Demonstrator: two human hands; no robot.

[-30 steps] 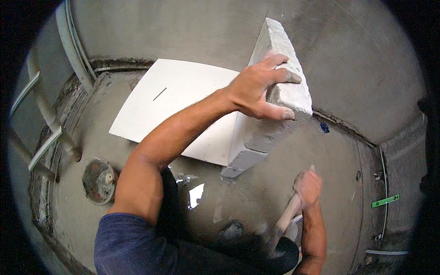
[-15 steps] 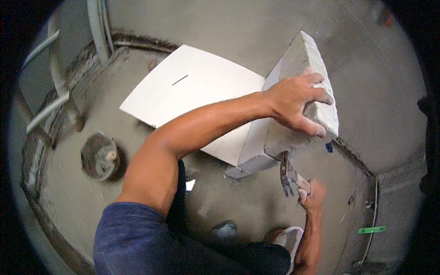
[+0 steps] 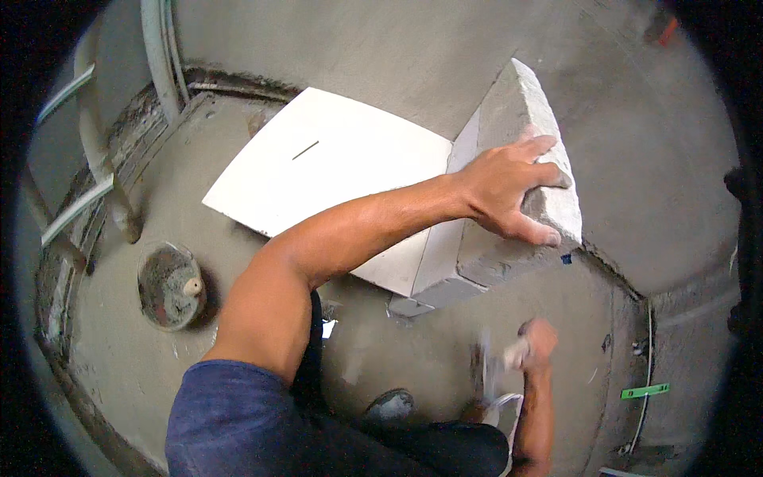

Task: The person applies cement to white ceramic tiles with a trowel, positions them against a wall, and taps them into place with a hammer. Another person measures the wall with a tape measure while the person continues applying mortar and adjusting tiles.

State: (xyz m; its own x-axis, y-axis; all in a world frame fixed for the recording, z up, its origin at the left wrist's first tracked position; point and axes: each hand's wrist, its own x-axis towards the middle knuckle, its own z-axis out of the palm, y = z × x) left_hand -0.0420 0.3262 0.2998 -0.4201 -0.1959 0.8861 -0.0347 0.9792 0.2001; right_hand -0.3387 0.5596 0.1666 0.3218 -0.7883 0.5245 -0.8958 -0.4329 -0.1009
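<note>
- Left hand (image 3: 509,187) spread over the upper end of a grey-white aerated concrete block (image 3: 509,199), fingers wrapped across its rough top face, thumb pressed low on the near side; grip clenched on the block.
- Block standing on end, tilted, its lower corner touching the cement floor (image 3: 381,374) just beside a raised kerb along the wall.
- Right hand (image 3: 534,348) lower down, below the block and apart from it, blurred; fist closed round a pale handle, the tool (image 3: 491,367) itself too smeared to name.
- Large white flat board (image 3: 334,171) lying on the floor behind the block, its near edge hidden by the forearm and the block.
- Round bucket (image 3: 168,285) of grey mortar to the left, a pale knob-like handle sticking out of it, well apart from both hands.
- Pale pipes (image 3: 159,56) running up the left wall.
- Green spirit level (image 3: 644,390) on the floor at far right, near a thin cable.
- Grey shoe (image 3: 389,407) near the bottom centre, beside the blue sleeve (image 3: 230,421).
</note>
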